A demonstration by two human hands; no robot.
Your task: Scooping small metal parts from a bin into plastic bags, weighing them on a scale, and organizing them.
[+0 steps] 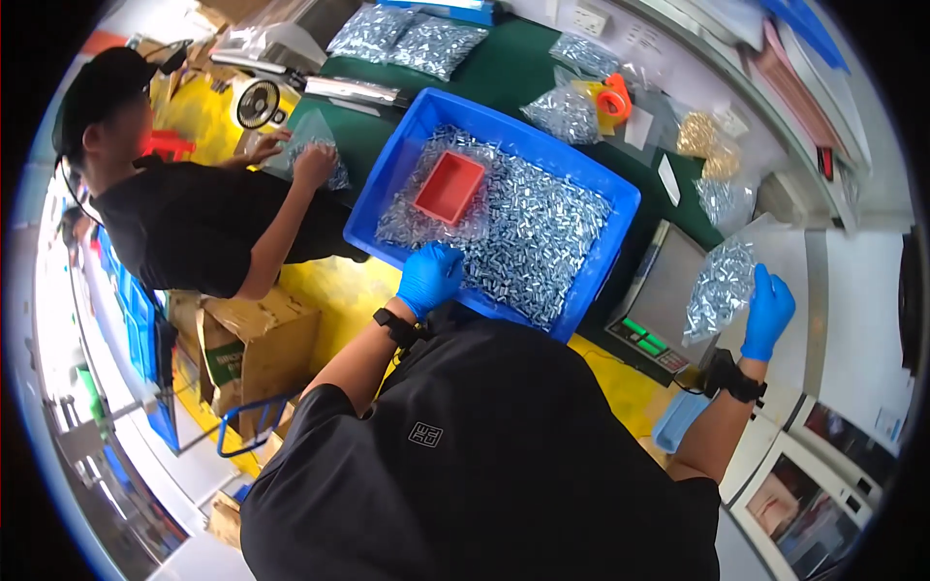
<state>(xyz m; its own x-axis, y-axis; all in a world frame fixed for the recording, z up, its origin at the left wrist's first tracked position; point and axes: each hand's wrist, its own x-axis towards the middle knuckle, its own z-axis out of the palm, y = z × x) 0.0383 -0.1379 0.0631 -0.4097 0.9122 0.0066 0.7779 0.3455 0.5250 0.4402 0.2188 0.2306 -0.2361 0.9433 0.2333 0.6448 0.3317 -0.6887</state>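
My left hand, in a blue glove, is at the near edge of a blue bin. Its fingers are curled together, and what they hold, if anything, is too small to make out. Small silver metal parts cover the bin's bottom, and a red tray sits among them on a transparent plastic bag. To the right, my gloved right hand grips the side of a transparent bag of silver parts, which is over or against a weighing scale with lit green displays.
Filled bags and an orange tape dispenser lie along the far side of the green table. A bag of gold-coloured parts is at the right. At the left, a co-worker handles another bag. Cardboard boxes stand below.
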